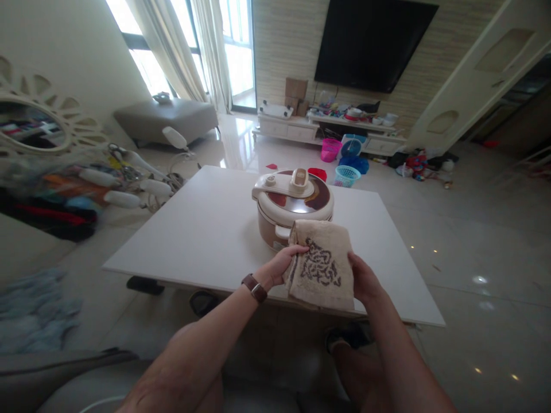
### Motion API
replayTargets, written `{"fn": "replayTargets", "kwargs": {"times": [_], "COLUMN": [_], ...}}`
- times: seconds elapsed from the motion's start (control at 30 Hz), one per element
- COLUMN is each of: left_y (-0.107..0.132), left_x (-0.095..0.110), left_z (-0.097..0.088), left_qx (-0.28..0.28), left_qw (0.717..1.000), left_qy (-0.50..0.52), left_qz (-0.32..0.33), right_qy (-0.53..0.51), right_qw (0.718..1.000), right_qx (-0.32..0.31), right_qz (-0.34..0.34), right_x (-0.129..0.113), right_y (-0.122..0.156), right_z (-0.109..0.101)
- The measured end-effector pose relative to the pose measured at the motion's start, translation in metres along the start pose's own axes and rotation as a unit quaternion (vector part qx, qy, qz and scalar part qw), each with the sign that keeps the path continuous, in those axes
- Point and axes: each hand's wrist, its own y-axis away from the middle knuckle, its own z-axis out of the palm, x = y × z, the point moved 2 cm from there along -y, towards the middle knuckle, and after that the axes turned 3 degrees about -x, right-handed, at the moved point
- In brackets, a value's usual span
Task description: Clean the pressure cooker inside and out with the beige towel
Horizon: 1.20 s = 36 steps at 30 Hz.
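Between my two hands is a folded beige towel (325, 269) with a dark brown pattern on its face. My left hand (284, 264) grips its left edge, the thumb lying across the front. At the right edge, my right hand (364, 277) pinches the cloth; most of its fingers are hidden behind it. Just beyond the towel stands a round electric pressure cooker (275, 215), its lid closed, with a brown glossy top and a cream handle. The towel hides part of the cooker's front right side.
The cooker stands on a white table (206, 229), whose near edge runs under my forearms. On the floor past it are a pink basket (330, 149) and a light blue basket (346, 176). A lamp-like stand with white heads (174, 138) is at the left.
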Motion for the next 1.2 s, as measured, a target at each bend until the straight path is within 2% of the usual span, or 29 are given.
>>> {"fn": "replayTargets", "kwargs": {"times": [0.1,0.2,0.27,0.33,0.4,0.47,0.53,0.6,0.67,0.77,0.87,0.97,1.03,1.07,1.1,1.2], "left_y": [0.001,0.003,0.003,0.004,0.003,0.001,0.000,0.000,0.000,0.000,-0.001,-0.001,-0.001,-0.001,-0.001,-0.001], "left_x": [0.001,0.004,0.009,0.014,0.018,0.021,0.024,0.027,0.030,0.031,0.030,0.030,0.030,0.030,0.030,0.029], "left_z": [0.003,0.004,0.003,0.000,-0.005,-0.011,-0.016,-0.018,-0.019,-0.017,-0.016,-0.018,-0.019,-0.019,-0.019,-0.019], "left_qx": [0.014,-0.005,-0.010,0.013,0.071,0.139,0.199,0.244,0.270,0.275,0.271,0.265,0.263,0.262,0.261,0.259], "left_qw": [0.999,0.998,0.994,0.987,0.979,0.970,0.958,0.943,0.929,0.915,0.910,0.909,0.909,0.910,0.911,0.913], "left_qy": [-0.041,-0.062,-0.087,-0.124,-0.151,-0.149,-0.128,-0.110,-0.102,-0.107,-0.113,-0.111,-0.111,-0.111,-0.111,-0.109], "left_qz": [-0.021,0.016,0.065,0.102,0.116,0.133,0.160,0.197,0.234,0.277,0.293,0.302,0.303,0.302,0.300,0.295], "right_qy": [-0.012,-0.031,-0.037,-0.039,-0.037,-0.022,0.015,0.065,0.100,0.134,0.255,0.418,0.458,0.446,0.413,0.281], "right_qw": [1.000,0.999,0.998,0.985,0.936,0.860,0.796,0.766,0.761,0.763,0.769,0.734,0.713,0.719,0.738,0.818], "right_qx": [0.011,0.003,0.034,0.104,0.190,0.278,0.354,0.404,0.424,0.414,0.318,0.205,0.196,0.210,0.235,0.315], "right_qz": [0.020,0.024,-0.022,-0.135,-0.293,-0.427,-0.491,-0.495,-0.481,-0.479,-0.493,-0.494,-0.493,-0.490,-0.479,-0.391], "right_x": [0.006,-0.003,-0.018,-0.037,-0.054,-0.060,-0.056,-0.047,-0.037,-0.024,-0.012,0.004,0.012,0.015,0.018,0.024], "right_y": [-0.004,-0.002,0.002,0.006,0.005,0.000,-0.011,-0.023,-0.033,-0.040,-0.043,-0.052,-0.060,-0.064,-0.069,-0.086], "right_z": [0.002,0.000,-0.005,-0.012,-0.016,-0.017,-0.014,-0.009,-0.001,0.018,0.046,0.069,0.074,0.072,0.068,0.048]}}
